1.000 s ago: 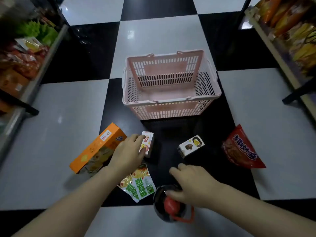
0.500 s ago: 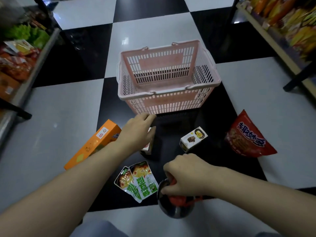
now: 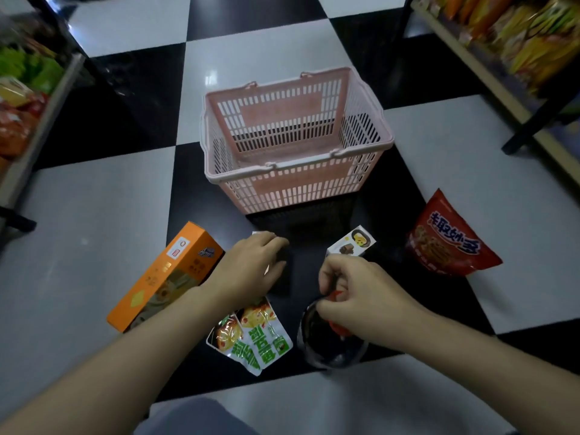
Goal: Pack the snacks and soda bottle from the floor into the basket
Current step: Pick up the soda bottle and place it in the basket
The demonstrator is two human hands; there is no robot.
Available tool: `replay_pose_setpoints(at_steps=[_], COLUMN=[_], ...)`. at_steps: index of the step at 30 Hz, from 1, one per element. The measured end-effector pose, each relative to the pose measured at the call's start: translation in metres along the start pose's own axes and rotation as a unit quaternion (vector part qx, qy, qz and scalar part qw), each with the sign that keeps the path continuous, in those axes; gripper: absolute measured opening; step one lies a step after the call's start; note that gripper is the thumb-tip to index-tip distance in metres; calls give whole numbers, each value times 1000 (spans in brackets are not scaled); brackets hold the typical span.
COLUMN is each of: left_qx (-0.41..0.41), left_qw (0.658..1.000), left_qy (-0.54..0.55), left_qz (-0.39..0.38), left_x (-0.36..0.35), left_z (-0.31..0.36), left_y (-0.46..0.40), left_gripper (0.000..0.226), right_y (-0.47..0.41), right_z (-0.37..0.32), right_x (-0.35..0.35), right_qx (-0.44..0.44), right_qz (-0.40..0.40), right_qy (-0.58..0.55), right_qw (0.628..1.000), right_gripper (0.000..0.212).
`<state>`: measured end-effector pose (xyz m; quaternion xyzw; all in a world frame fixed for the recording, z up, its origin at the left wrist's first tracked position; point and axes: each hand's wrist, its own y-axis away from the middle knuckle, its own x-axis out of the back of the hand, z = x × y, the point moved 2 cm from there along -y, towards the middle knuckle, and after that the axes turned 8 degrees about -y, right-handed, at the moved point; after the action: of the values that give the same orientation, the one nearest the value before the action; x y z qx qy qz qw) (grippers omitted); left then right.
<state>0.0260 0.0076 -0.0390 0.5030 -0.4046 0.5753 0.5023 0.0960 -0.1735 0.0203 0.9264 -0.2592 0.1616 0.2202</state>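
A pink plastic basket (image 3: 295,164) stands on the checkered floor with nothing inside. In front of it lie an orange box (image 3: 166,274), a small white carton (image 3: 350,244), a red chip bag (image 3: 445,243) and green snack packets (image 3: 254,339). A dark soda bottle (image 3: 329,343) with a red cap stands near me. My right hand (image 3: 357,296) is closed around the bottle's neck and red handle. My left hand (image 3: 251,268) covers a small white box, fingers wrapped over it; most of that box is hidden.
Shelves of packaged goods and greens (image 3: 28,98) run along the left, and a snack shelf (image 3: 508,42) along the right with a black leg (image 3: 533,120) on the floor. Bare floor tiles lie to either side of the basket.
My right hand closed tighter on the bottle's cap and handle. My left hand settled down over the small white box. The view shifted slightly.
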Motion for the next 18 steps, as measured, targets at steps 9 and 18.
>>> replay_pose_setpoints(at_steps=[9,18], left_qx=[-74,-10], left_qw=[962,923], left_qy=[231,357], left_qz=[-127,145], left_x=[4,27], left_z=[1,21], left_y=[-6,-48], left_gripper=[98,114], right_y=[-37,-66], right_z=[-45,-122], right_x=[29,46], right_qx=[13,48], right_qz=[100,152], right_qy=[-65,-109], right_qw=[993,981], right_gripper=[9,9])
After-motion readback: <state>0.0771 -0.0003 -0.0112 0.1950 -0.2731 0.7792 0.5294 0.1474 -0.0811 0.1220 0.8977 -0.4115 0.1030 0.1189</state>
